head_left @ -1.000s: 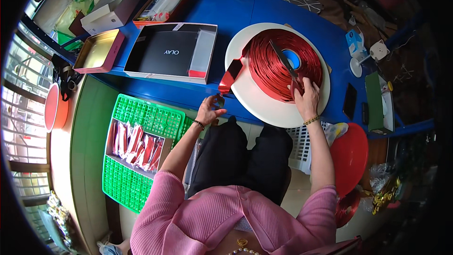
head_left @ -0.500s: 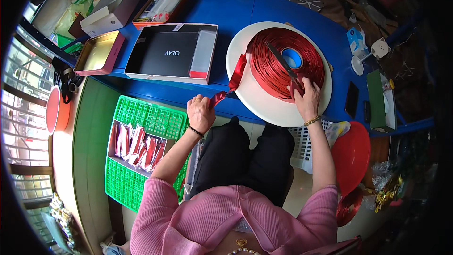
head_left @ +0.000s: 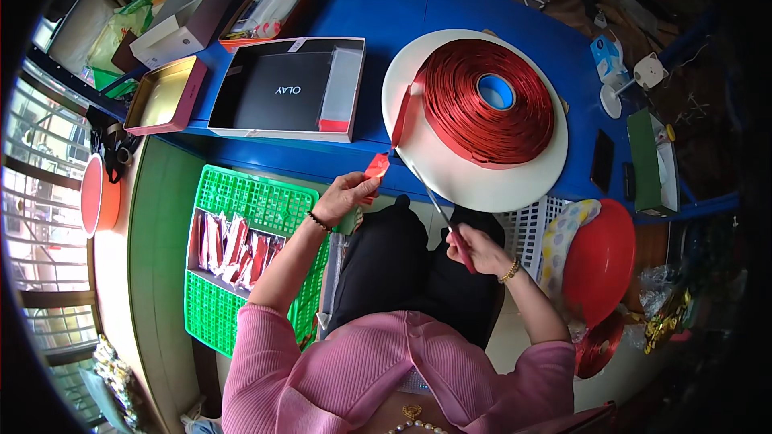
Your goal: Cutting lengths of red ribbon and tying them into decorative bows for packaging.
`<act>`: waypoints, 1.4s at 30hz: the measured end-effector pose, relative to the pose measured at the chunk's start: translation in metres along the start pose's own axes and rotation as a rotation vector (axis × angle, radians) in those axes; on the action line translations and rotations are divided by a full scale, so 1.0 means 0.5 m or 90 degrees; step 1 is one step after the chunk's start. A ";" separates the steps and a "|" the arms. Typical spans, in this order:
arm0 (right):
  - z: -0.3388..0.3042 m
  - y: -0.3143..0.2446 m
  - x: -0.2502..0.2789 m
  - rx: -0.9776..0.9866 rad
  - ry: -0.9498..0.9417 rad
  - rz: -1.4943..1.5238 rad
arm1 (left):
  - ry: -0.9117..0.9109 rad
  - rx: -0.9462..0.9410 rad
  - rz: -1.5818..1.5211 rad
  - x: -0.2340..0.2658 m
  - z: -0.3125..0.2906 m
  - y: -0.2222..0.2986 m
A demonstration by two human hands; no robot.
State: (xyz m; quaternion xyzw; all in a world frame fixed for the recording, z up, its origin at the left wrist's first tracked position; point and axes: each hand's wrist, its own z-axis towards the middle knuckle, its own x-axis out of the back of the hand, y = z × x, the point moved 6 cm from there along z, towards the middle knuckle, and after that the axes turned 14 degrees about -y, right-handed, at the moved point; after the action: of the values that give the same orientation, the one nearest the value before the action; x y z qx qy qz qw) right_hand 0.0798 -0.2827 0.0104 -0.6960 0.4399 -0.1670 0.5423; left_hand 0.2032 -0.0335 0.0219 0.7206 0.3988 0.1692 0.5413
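A big roll of red ribbon [head_left: 450,104] with a blue core lies on a round white disc [head_left: 450,185] on the blue table. Its loose end runs down over the disc's left side to my left hand [head_left: 344,196], which pinches the ribbon between thumb and fingers. My right hand [head_left: 480,252] grips the dark red handles of a pair of scissors [head_left: 437,202] over my lap. The blades point up and left, their tips close to the ribbon just beyond my left hand.
Left of my knees, a green plastic basket [head_left: 256,193] carries a box of wrapped red pieces [head_left: 241,251]. A black box [head_left: 281,88] and a gold-lined tin [head_left: 167,95] stand on the table. A red basin [head_left: 603,265] is at right, near a phone [head_left: 601,155].
My right hand has brought the scissors off the roll, down and left toward the ribbon. My left hand has shifted slightly and turned, still pinching the ribbon.
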 end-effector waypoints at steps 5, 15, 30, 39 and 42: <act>0.040 0.074 -0.037 -0.185 0.002 0.681 | -0.088 -0.046 -0.127 0.004 0.007 -0.024; 0.081 -0.081 -0.053 -0.134 -0.094 -0.173 | -0.070 -0.032 -0.134 -0.006 -0.004 -0.005; 0.038 -0.186 -0.017 0.021 0.236 -0.528 | 0.008 -0.113 -0.044 0.016 -0.004 0.033; -0.053 -0.374 0.211 0.042 0.670 -0.758 | 0.344 -0.398 0.357 -0.012 -0.094 0.267; -0.062 -0.377 0.241 0.045 0.645 -0.820 | 0.265 -0.365 0.157 -0.051 -0.103 0.286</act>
State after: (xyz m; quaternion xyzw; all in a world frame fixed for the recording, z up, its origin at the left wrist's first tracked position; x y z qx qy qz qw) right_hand 0.2061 -0.3923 0.1620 -0.6349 0.1397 -0.7536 0.0975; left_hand 0.2083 -0.0331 0.1758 0.5329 0.3466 0.4807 0.6039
